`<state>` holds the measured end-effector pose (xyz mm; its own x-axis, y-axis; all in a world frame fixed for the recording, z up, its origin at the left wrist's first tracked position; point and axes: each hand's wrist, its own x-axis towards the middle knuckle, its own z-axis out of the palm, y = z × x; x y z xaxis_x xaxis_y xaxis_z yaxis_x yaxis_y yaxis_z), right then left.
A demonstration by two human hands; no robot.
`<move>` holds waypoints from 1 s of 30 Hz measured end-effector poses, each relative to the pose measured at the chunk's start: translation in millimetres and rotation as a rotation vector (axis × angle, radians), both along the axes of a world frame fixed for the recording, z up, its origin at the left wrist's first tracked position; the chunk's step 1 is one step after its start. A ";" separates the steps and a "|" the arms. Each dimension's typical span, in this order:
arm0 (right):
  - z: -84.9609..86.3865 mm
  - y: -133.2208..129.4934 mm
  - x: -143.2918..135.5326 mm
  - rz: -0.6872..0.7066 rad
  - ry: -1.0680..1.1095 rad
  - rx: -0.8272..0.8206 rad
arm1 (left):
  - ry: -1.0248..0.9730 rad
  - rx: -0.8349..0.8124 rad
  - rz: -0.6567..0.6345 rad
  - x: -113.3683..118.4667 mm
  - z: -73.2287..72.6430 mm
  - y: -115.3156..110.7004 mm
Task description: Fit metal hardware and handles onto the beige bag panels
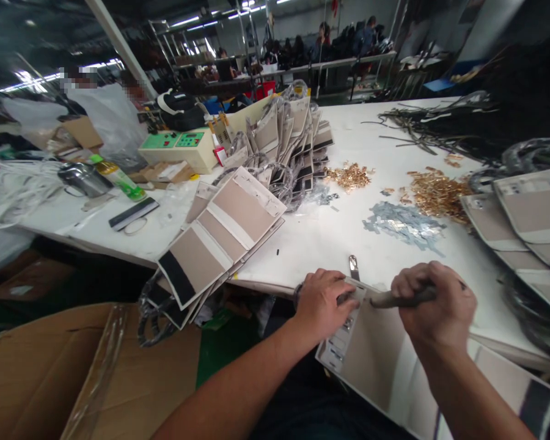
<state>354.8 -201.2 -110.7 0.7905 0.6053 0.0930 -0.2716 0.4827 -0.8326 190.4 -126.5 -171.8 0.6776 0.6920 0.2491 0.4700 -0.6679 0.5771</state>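
Note:
A beige panel [376,360] with white edging and small metal parts along its left end lies at the table's front edge. On that left end rests my left hand [323,302], its fingers bent over the panel; whatever is under the fingertips is too small to name. My right hand [435,299] is wrapped round a dark rod-like tool [401,299], whose tip points left, close to the left hand's fingers. Just beyond the left hand lies a small shiny metal piece [353,266].
Stacked beige panels [242,214] overhang the table edge at left, and more panels [531,214] lie at right. Gold pieces [435,192] and grey metal plates [406,225] form piles behind the hands. A cardboard box [41,366] stands lower left. People sit far back.

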 end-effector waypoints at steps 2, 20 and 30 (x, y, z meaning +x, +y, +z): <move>-9.2 7.6 1.5 -0.021 0.076 -0.015 | 0.009 -0.002 -0.006 1.8 -1.0 0.7; -14.9 14.0 -28.5 0.024 -0.296 0.056 | 0.068 -0.041 -0.039 3.3 7.1 4.3; -24.4 1.6 -33.8 0.100 -0.704 -0.088 | 0.174 -0.385 -0.118 5.5 34.2 37.0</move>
